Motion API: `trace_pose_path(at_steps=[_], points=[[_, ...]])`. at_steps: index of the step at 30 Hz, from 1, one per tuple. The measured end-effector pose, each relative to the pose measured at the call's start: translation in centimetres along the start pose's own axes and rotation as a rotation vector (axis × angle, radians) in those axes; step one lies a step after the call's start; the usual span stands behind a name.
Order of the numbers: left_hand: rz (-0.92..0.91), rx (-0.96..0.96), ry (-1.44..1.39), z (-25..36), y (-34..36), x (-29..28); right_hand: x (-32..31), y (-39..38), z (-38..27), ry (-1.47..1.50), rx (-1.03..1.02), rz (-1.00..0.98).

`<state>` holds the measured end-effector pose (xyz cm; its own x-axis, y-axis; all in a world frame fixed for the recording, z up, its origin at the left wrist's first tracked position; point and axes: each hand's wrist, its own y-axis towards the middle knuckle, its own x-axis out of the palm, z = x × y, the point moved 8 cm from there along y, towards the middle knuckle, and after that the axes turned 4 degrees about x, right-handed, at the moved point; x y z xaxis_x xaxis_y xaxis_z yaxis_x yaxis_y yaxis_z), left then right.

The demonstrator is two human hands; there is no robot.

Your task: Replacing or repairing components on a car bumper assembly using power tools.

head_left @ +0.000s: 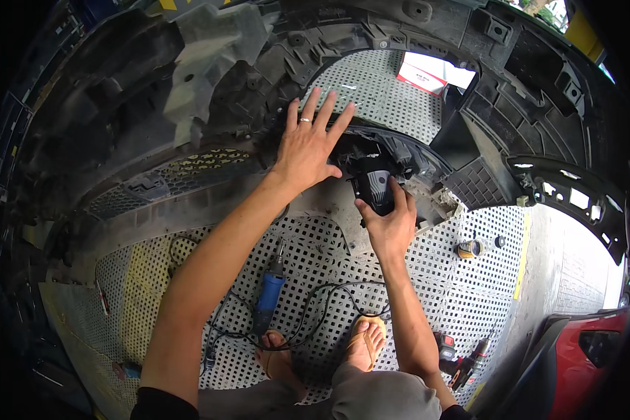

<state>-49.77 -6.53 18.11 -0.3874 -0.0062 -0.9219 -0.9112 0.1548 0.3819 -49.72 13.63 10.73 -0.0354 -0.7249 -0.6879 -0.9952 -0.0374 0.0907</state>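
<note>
A big black car bumper [248,91], its inner side up, arches across the view in front of me. My left hand [308,143] lies on it with fingers spread, beside the large oval opening, and wears a ring. My right hand [393,224] grips a black ribbed housing [376,187] between thumb and fingers. That housing sits at a dark recess in the bumper, just below the opening. The inner end of the recess is in shadow, so I cannot tell how the housing is attached.
Near my feet, a blue hot-air tool [269,292] lies with its black cable [308,318] looped over the perforated floor [315,245]. A cordless drill [477,357], a small tin [471,248] and a red car [591,364] are at right. A white-red box [425,75] shows through the opening.
</note>
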Motion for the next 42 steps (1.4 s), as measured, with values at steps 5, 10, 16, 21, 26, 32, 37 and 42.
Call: trace_pose_path(at_steps=[5, 10, 16, 21, 26, 32, 37, 42], points=[[-0.078, -0.110, 0.013, 0.6, 0.1, 2.6, 1.2, 0.9, -0.4, -0.037, -0.025, 0.035], [0.013, -0.139, -0.051, 0.0, 0.0, 3.2, 2.0, 1.8, -2.1, -0.161, -0.132, 0.112], [0.120, -0.151, -0.093, 0.1, -0.2, 2.7, 1.4, 2.4, -2.9, -0.041, -0.099, 0.147], [0.128, -0.193, -0.111, 0.0, -0.6, 3.5, 1.8, 3.0, -2.8, -0.101, 0.004, 0.037], [0.146, -0.216, -0.130, -0.1, -1.1, 3.5, 1.6, 2.1, -2.1, 0.184, -0.218, -0.023], [0.126, -0.263, -0.148, 0.2, -0.1, 3.7, 2.4, 0.9, -0.2, 0.131, -0.174, 0.121], [0.118, -0.282, -0.158, 0.5, 0.0, 4.2, 2.1, 0.2, 0.3, 0.130, -0.081, 0.235], [0.128, -0.301, -0.149, 0.4, -0.3, 4.0, 2.4, 1.1, -0.1, 0.084, 0.033, 0.019]])
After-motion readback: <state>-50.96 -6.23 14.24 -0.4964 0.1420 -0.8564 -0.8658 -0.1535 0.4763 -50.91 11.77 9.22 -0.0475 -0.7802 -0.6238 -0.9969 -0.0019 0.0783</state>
